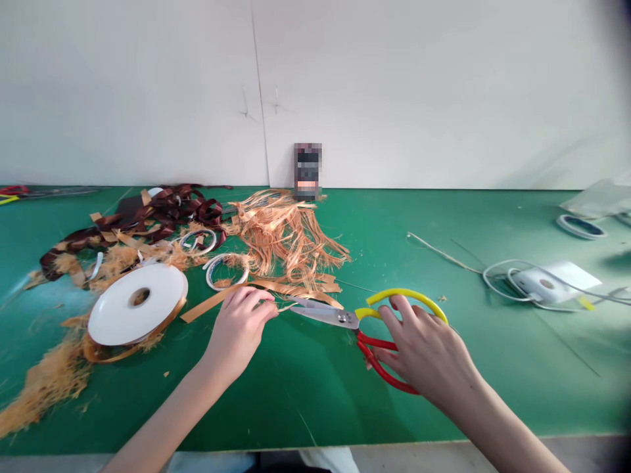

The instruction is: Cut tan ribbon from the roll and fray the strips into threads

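Note:
My right hand (428, 355) grips a large pair of scissors (340, 317) by its yellow and red handles, blades pointing left just above the green table (315, 387). My left hand (240, 326) pinches the end of a tan ribbon strip (211, 303) right at the blade tips. The strip runs left toward a white ribbon spool (137, 304) lying flat.
A heap of cut tan ribbon pieces (286, 240) lies behind the hands, dark brown ribbon (162, 213) at the back left, frayed orange scraps (44, 384) at the front left. White rings (224, 270), a white device with cable (545, 284) at the right, and a small blurred object (307, 171) by the wall.

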Tool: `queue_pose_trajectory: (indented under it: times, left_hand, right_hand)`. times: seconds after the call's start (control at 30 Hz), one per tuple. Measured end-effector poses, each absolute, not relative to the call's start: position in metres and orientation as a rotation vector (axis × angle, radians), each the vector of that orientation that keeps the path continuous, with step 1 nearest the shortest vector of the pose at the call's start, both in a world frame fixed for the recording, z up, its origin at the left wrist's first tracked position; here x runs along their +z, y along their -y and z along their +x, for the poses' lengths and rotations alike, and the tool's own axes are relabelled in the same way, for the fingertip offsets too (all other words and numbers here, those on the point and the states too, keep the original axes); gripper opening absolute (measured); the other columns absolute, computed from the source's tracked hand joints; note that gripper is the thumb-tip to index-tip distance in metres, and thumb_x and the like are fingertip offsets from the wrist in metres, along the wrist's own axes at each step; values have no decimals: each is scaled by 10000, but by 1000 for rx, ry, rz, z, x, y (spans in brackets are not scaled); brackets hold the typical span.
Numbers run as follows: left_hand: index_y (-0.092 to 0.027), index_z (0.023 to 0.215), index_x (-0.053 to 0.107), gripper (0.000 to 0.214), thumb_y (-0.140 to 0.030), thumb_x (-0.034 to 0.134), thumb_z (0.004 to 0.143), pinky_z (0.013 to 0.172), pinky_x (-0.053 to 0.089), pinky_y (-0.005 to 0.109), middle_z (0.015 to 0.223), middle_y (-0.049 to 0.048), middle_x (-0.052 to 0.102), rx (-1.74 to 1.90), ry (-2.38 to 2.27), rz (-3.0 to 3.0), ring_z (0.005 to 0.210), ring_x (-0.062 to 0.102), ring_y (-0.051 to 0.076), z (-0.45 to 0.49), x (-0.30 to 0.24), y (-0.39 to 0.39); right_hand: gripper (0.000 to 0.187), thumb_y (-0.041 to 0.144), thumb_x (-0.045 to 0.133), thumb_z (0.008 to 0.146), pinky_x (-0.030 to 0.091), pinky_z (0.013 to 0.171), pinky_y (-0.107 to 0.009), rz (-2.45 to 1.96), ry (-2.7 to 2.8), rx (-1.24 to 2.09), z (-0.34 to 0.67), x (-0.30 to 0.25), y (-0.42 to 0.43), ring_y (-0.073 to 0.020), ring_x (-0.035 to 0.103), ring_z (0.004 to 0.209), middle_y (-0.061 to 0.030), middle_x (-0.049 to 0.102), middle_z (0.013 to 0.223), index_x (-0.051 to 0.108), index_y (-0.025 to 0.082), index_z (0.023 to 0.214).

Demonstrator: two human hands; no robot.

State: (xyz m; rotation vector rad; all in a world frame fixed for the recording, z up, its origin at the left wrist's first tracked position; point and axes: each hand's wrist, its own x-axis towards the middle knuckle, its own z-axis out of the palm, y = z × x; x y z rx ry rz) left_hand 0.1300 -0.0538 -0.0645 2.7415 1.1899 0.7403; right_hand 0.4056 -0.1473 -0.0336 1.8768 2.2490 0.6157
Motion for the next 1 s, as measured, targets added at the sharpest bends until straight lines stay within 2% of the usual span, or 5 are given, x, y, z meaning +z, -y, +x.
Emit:
queue_pose_trajectory:
  times: [0.27, 0.63, 0.8, 0.87, 1.0]
  left_hand:
    - [-179, 759, 622, 148, -93, 554, 858, 805, 439, 383, 862, 24, 679, 714, -1167, 2779, 871, 568, 213, 131, -63, 56]
    - [-167, 744, 617, 167, -86, 534, 864, 783, 419, 377, 820, 22, 673, 691, -1202, 2763, 849, 573, 207, 131, -63, 56]
    - [-165, 780, 621, 172, -124, 500, 895, 811, 425, 384, 860, 31, 673, 678, -1229, 2714, 867, 580, 210, 127, -66, 54]
    - [-168, 804, 618, 169, -161, 487, 910, 820, 433, 382, 893, 38, 671, 693, -1248, 2662, 872, 586, 210, 126, -68, 55]
    - [-176, 865, 607, 195, -222, 432, 939, 803, 465, 324, 981, 56, 656, 744, -1263, 2462, 880, 613, 187, 119, -68, 53]
  right_hand:
    - [264, 323, 779, 634, 438, 475, -326, 1830, -2207, 674, 402, -34, 147, -213, 622, 613, -65, 639, 833, 645, 177, 809]
    - [65, 141, 631, 721, 384, 445, -306, 1800, -2237, 682, 409, -40, 147, -181, 610, 557, -42, 623, 779, 612, 184, 767]
    - [32, 180, 609, 781, 308, 386, -281, 1872, -2246, 611, 423, -48, 148, -179, 606, 567, -68, 617, 865, 586, 168, 802]
    - [84, 241, 585, 825, 276, 367, -270, 2016, -2174, 513, 432, -53, 146, -179, 602, 575, -82, 605, 900, 578, 157, 835]
    - [206, 339, 491, 889, 325, 396, -268, 2458, -1864, 260, 452, -62, 136, -183, 587, 597, -110, 588, 977, 562, 149, 856]
